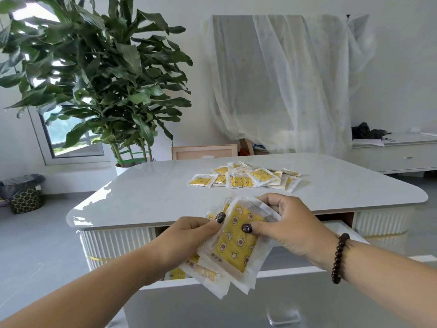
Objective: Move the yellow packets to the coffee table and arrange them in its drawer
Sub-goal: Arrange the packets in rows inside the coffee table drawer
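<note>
Head view, nearest first: both hands hold a fanned stack of yellow packets [237, 245] above the open drawer [260, 274] of the coffee table. The left hand [186, 237] pinches the stack's left edge, thumb on top; the right hand [288, 223] pinches the upper right edge, its thumb pressed on the yellow face and fingers curled behind. So each grip is closed on the stack, not spread. A few more packets lie in the drawer below, mostly hidden by the stack.

These look like thin, light sachets in clear film with wide sealed borders: floppy, smooth and likely to slide over one another. A grip across the flat faces near the middle of the stack should keep them together better than one on the limp borders; a loose pinch could let the lower ones slip out.

Farther off, a loose pile of packets [246, 177] waits on the tabletop [146, 192], well apart from the hands
</note>
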{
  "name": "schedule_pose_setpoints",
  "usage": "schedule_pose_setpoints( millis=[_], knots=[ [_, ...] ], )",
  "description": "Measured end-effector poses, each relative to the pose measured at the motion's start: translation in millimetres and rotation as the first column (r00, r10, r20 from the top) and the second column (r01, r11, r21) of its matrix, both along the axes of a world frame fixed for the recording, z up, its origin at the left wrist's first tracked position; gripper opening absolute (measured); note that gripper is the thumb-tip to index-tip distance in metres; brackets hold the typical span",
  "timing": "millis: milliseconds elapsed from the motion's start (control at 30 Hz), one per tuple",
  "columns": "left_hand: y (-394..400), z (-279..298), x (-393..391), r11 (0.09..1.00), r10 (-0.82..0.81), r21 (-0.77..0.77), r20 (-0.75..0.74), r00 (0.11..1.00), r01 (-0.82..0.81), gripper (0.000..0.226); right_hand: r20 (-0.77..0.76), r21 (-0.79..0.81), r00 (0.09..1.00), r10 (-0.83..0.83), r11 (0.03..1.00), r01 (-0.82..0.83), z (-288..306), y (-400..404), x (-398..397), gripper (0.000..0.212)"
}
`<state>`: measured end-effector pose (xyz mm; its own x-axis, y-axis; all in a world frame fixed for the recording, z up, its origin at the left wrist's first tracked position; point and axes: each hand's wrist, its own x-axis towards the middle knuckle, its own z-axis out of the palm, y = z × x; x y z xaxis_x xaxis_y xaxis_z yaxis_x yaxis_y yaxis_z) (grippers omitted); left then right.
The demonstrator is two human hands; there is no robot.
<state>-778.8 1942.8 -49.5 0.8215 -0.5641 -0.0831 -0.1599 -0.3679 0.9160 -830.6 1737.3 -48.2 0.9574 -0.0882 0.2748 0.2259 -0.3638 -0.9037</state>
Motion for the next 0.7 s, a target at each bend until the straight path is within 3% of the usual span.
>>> schedule_pose_setpoints(
  millis=[100,300,400,500,600,700],
  knots=[
    [0,-1,-3,0.997,-0.070,-0.020,-0.001,0.998,0.070,0.041,0.042,-0.057,0.999,-0.002,0.998,0.005,-1,0,1,0.023],
    [-6,-7,0,0.989,-0.029,0.149,0.220,0.975,-0.004,0.020,0.125,-0.225,0.991,-0.054,0.971,0.081,-5,2,2,0.028],
    [-6,-8,1,0.959,-0.100,0.283,0.391,0.915,-0.017,0.019,0.233,-0.445,0.971,-0.046,0.883,0.149,-5,2,1,0.054],
    [-4,-8,0,0.885,-0.225,0.464,0.513,0.829,-0.047,0.021,0.308,-0.663,0.948,0.080,0.733,0.153,-7,0,1,0.075],
    [-4,-9,-3,0.799,-0.363,0.597,0.568,0.739,-0.067,0.022,0.299,-0.824,0.931,0.212,0.549,0.139,-10,-1,3,0.056],
    [-5,-8,-8,0.754,-0.417,0.648,0.593,0.688,-0.102,0.021,0.097,-0.799,0.977,0.187,0.600,-0.035,-9,2,-2,0.025]
  ],
)
